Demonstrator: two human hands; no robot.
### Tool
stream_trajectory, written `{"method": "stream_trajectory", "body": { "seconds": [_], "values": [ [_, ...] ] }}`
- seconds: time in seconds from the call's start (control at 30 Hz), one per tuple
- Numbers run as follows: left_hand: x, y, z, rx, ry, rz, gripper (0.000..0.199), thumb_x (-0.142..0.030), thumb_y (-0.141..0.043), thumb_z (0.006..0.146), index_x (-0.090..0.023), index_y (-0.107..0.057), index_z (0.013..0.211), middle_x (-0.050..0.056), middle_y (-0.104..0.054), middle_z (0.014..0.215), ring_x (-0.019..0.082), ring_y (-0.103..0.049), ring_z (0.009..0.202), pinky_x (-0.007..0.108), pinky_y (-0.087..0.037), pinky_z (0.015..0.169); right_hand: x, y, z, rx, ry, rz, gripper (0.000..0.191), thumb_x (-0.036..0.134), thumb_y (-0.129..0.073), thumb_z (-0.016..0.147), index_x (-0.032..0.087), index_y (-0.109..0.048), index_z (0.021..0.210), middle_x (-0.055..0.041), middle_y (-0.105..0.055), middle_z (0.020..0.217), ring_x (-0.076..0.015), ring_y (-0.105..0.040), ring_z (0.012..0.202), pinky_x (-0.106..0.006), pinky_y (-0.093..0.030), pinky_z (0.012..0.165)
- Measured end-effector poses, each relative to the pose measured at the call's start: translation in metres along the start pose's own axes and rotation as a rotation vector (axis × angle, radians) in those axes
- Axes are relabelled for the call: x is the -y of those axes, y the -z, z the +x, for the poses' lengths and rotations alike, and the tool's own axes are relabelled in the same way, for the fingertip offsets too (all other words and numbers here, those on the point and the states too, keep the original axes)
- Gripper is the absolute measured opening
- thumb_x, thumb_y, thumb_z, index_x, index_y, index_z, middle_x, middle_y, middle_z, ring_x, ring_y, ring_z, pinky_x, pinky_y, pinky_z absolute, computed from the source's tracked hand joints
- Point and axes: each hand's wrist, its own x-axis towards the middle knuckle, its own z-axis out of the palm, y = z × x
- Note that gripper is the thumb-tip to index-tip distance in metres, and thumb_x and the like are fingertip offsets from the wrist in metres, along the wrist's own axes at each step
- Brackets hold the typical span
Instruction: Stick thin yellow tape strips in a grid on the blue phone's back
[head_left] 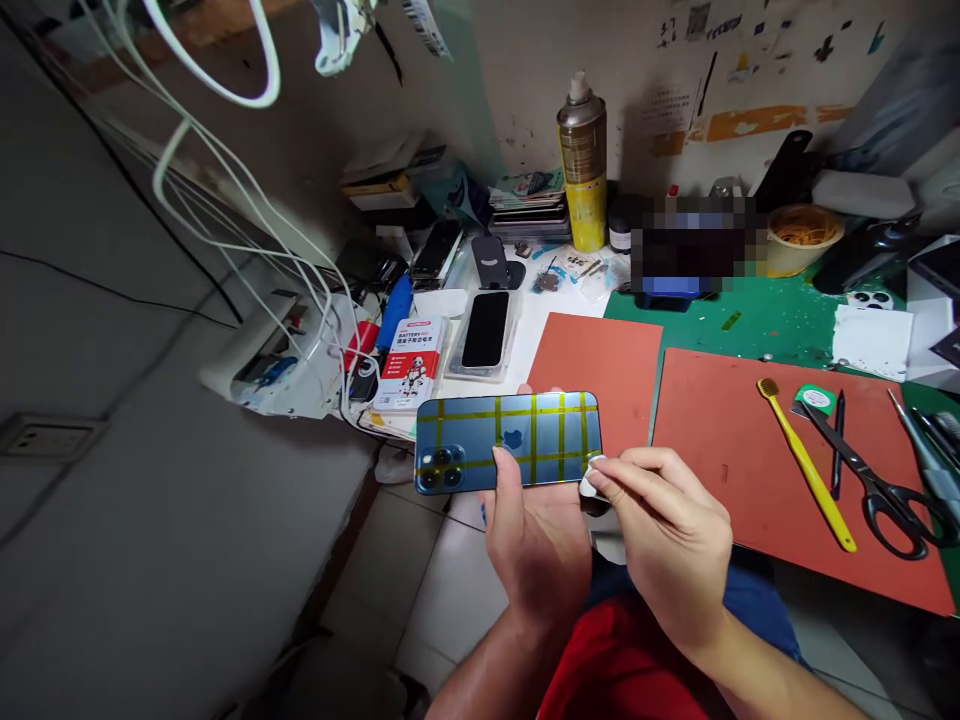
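A blue smartphone lies back side up across my left hand, its three-lens camera at the left end. Strips of yellow-green tape run over its back in a grid. My left thumb presses on the back near the logo, while the other fingers are mostly hidden underneath. At the phone's right end, my right hand pinches a small white piece, perhaps a cloth or wipe, against the lower right corner. Much of that piece is covered by my fingers, so its kind is unclear.
Red mats on the bench hold a yellow brush, black scissors and a green tape roll. Behind stand a spray can, a battery box and another phone in a tray. White cables hang at left.
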Motion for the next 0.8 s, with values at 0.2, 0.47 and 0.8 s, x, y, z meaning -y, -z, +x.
{"method": "stream_trajectory", "body": {
  "seconds": [0.2,0.47,0.8],
  "values": [
    [0.001,0.003,-0.005,-0.035,0.013,0.014,0.041,-0.040,-0.057,0.109,-0.034,-0.063,0.148,0.007,-0.065,0.153,0.030,-0.061,0.142,0.045,-0.055,0.113,0.002,0.000,0.023,-0.011,-0.213,0.111,0.011,0.015,-0.081,0.090,0.024,-0.087,0.089,-0.0031,-0.079,0.088,-0.0184,-0.075,0.078,-0.028,-0.064,0.065],
    [0.002,0.004,-0.004,-0.036,0.060,0.001,0.044,-0.043,-0.057,0.108,-0.033,-0.061,0.151,0.007,-0.065,0.152,0.030,-0.060,0.143,0.046,-0.054,0.114,0.005,-0.002,0.022,-0.046,-0.238,0.074,0.007,0.019,-0.081,0.090,0.022,-0.085,0.084,-0.0043,-0.080,0.084,-0.0189,-0.075,0.072,-0.027,-0.064,0.059],
    [0.001,0.004,0.001,-0.010,0.090,-0.035,0.044,-0.044,-0.051,0.110,-0.028,-0.062,0.150,0.011,-0.065,0.150,0.031,-0.061,0.141,0.046,-0.056,0.112,0.006,-0.007,-0.016,-0.093,-0.149,0.011,0.015,0.010,-0.077,0.092,0.023,-0.084,0.090,-0.0018,-0.079,0.085,-0.0169,-0.075,0.072,-0.025,-0.065,0.063]
  ]
}}
